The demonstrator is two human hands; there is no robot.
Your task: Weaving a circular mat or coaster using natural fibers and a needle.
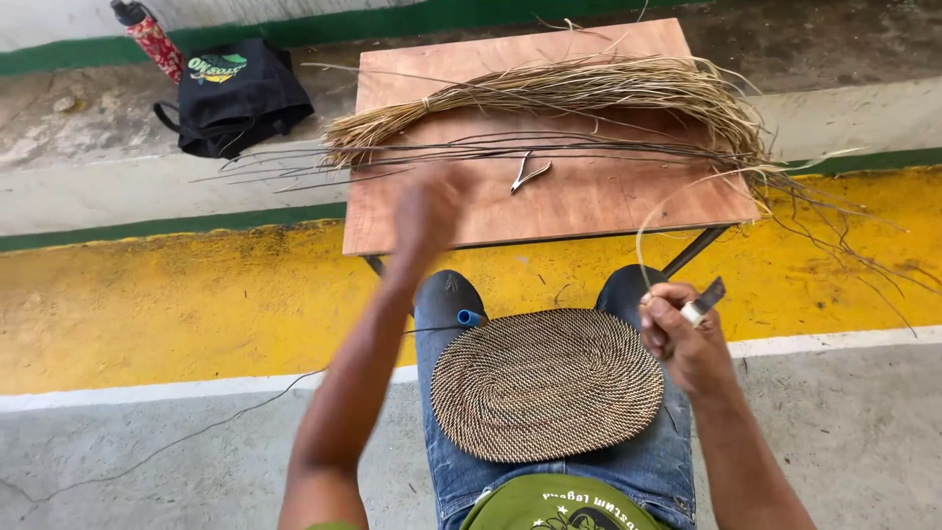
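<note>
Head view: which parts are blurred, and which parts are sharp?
In the head view, the left hand is smeared by motion blur above the wooden board; in the same view the right hand, with a small blade and a pale strand, the oval woven mat and the fibre bundle look sharp, under even daylight.

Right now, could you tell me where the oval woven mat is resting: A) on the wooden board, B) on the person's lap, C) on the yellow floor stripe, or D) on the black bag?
B: the oval woven mat lies across the person's jeans-clad thighs, nearer the camera than the wooden board, which holds only fibre strands and small pliers.
</note>
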